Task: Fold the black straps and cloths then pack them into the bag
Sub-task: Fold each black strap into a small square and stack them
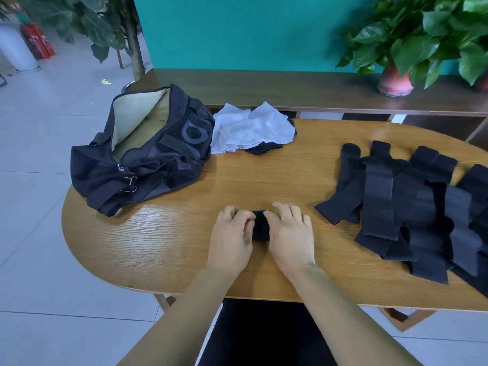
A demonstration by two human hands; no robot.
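Straps mostly lie unfolded in a heap at the right of the counter. One folded strap sits pinched between the left hand and right hand. Cloths wait beside the open bag, whose visible lining looks bare; I'd judge this early going.

Head view, looking forward-down, close over table.

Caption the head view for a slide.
Both hands fold a black strap on the wooden table, open bag left, unfolded straps right.
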